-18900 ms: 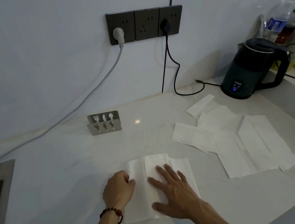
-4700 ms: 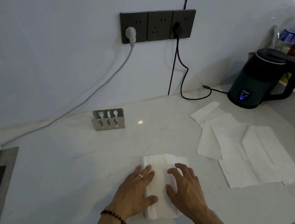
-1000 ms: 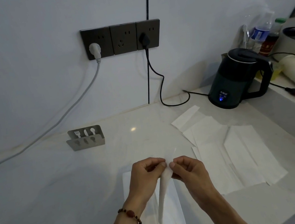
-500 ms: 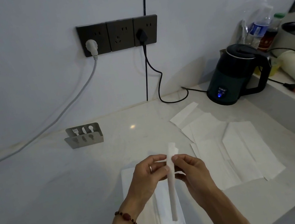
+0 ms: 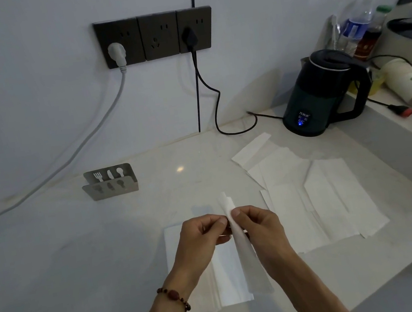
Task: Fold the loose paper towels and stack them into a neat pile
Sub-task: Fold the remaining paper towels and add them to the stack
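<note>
Fingers (image 5: pixel 222 221) of both hands pinch one paper towel (image 5: pixel 245 252) near its top, letting it hang straight for folding. It hangs above the folded pile (image 5: pixel 229 282) on the surface (image 5: pixel 80 258).

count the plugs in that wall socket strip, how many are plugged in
2. A grey plug sits in the left outlet and a black plug in the right outlet; the middle outlet is free.
</note>
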Motion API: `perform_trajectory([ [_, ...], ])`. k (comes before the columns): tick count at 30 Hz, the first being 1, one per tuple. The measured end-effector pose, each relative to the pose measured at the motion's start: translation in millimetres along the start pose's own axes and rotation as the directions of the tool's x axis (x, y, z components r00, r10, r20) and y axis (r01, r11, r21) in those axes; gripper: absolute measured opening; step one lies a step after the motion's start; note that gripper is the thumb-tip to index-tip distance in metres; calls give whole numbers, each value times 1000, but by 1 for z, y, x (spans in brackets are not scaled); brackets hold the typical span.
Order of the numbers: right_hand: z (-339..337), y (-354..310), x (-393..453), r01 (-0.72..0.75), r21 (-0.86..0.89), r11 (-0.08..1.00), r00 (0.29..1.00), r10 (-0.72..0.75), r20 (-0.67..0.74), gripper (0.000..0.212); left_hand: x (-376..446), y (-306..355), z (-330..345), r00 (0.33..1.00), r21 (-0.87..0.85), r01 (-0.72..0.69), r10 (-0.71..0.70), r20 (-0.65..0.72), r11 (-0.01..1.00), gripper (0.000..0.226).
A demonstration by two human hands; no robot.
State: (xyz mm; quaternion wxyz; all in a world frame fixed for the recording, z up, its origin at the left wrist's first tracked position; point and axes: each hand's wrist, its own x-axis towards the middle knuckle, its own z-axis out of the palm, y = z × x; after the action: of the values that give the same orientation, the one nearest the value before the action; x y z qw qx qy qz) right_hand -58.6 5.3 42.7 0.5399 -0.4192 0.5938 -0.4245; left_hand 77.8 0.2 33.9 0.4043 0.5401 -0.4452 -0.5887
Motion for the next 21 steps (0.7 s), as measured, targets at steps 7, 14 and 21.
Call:
perform_trajectory([
  [7, -3, 4, -3, -5, 119, 993, 999, 0, 43, 17, -2, 2, -1, 1000, 7, -7, 7, 11, 1000, 21],
  [14, -4, 7, -4, 6, 143, 990, 997, -17, 74, 15, -2, 1, 0, 998, 44, -30, 32, -60, 999, 10],
  [21, -7, 4, -6, -46, 197, 979, 995, 28, 97, 20, -7, 11, 2, 998, 41, -47, 46, 34, 998, 24],
])
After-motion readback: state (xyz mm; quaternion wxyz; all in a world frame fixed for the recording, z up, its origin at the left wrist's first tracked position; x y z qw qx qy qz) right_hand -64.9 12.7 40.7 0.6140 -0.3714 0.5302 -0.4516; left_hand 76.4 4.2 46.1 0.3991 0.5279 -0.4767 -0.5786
